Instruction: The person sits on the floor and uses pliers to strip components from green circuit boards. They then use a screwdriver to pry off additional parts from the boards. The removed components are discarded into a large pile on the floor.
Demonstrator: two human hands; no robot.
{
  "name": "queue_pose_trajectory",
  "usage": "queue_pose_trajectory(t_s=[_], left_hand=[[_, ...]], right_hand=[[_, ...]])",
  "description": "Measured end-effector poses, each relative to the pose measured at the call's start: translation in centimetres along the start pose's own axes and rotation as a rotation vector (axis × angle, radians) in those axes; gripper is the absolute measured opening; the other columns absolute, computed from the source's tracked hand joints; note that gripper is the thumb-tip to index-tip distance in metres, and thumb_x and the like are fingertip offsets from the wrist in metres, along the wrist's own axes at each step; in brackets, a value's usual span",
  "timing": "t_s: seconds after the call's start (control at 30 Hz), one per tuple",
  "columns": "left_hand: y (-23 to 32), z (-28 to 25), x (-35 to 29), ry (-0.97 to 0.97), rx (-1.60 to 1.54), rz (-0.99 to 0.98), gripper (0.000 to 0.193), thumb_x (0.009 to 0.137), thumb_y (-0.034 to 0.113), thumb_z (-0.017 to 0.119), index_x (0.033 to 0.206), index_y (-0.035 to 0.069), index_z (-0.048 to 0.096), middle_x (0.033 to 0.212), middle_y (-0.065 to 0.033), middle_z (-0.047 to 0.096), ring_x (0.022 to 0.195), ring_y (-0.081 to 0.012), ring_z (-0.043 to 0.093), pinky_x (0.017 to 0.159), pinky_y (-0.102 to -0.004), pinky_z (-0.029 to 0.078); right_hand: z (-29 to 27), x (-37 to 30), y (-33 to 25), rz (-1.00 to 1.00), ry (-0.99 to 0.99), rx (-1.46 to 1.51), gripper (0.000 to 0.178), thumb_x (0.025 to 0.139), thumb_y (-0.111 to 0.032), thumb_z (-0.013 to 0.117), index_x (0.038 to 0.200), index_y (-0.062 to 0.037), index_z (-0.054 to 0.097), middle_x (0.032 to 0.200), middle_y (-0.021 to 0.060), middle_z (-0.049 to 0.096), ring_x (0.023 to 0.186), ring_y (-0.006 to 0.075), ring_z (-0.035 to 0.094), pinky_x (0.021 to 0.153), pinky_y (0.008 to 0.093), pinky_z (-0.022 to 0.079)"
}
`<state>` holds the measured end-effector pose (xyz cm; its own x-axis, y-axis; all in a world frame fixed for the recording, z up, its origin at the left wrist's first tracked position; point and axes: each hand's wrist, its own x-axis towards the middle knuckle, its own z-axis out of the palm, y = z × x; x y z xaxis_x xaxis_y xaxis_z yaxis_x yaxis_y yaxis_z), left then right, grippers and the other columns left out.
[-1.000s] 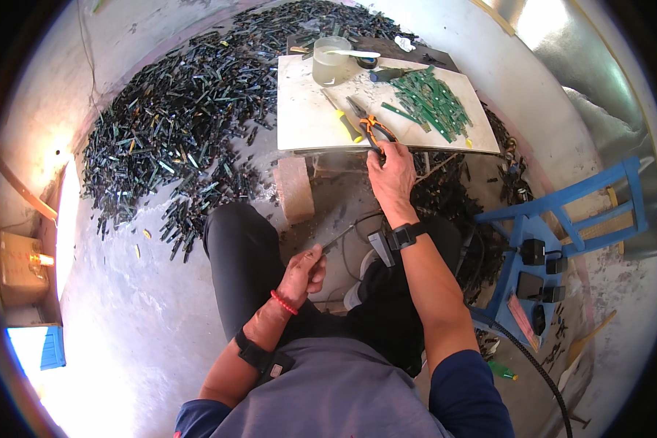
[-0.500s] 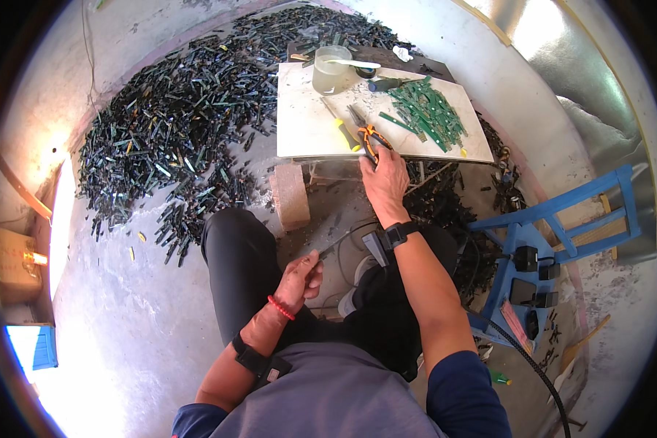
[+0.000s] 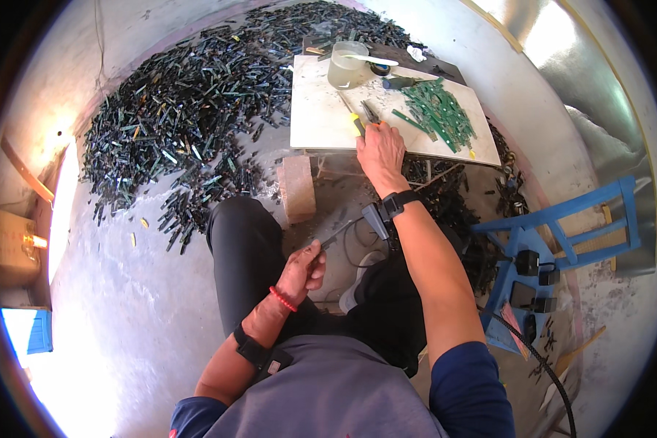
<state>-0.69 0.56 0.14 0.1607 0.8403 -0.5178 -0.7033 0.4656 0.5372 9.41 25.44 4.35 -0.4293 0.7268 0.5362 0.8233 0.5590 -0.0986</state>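
Observation:
My left hand (image 3: 304,276) is closed around a thin, dark grey strip (image 3: 336,235) that points up and to the right over my lap. My right hand (image 3: 382,153) rests on the near edge of the white board (image 3: 310,109), its fingers bent down over the tools there. Beneath them lie pliers (image 3: 370,113), their orange handles mostly covered. At the thumb and index finger is the end of a screwdriver's yellow handle (image 3: 355,123). Whether the fingers grip either tool is hidden. Green circuit-board strips (image 3: 445,113) are heaped right of the hand.
A cloudy plastic cup (image 3: 344,67) with a white brush-like stick (image 3: 376,60) across it stands at the board's back. A huge heap of dark strips (image 3: 175,117) covers the floor at left. A brick-like block (image 3: 296,190) stands below the board; a blue chair (image 3: 518,252) holds black adapters.
My right hand has moved forward and left, from the pliers' handle ends to the screwdriver's handle end. The left hand still holds the strip. The view has shifted slightly.

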Motion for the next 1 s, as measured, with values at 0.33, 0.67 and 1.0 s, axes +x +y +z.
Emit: queue_pose_trajectory(t_s=[0.33,0.67,1.0], left_hand=[[-0.1,-0.2,0.2,-0.005,-0.008,0.011,0.037,0.091,0.042,0.05,0.078,0.009,0.048,0.058,0.0013,0.038,0.046,-0.0072,0.03,0.041,-0.0214,0.022],[-0.8,0.6,0.8,0.047,0.146,0.044,0.04,0.089,0.047,0.051,0.077,0.009,0.048,0.057,0.0018,0.037,0.045,-0.0067,0.03,0.039,-0.021,0.022],[-1.1,0.6,1.0,0.092,0.187,0.024,0.041,0.089,0.049,0.051,0.078,0.009,0.048,0.057,0.0015,0.038,0.045,-0.0066,0.03,0.039,-0.0209,0.023]], right_hand=[[-6.5,-6.3,0.2,0.525,-0.217,0.888,0.017,0.085,-0.011,0.052,0.096,0.0026,0.052,0.081,0.0116,0.054,0.072,0.0186,0.053,0.067,0.0307,0.043],[-17.2,-17.0,-2.1,0.548,-0.424,0.908,0.027,0.083,-0.015,0.063,0.104,0.0013,0.057,0.083,0.0048,0.061,0.076,0.0066,0.052,0.067,0.0225,0.044],[-18.7,-18.8,-2.7,0.403,-0.392,0.734,0.02,0.082,-0.01,0.065,0.097,0.0025,0.06,0.072,0.0101,0.061,0.059,0.0106,0.053,0.055,0.0226,0.043]])
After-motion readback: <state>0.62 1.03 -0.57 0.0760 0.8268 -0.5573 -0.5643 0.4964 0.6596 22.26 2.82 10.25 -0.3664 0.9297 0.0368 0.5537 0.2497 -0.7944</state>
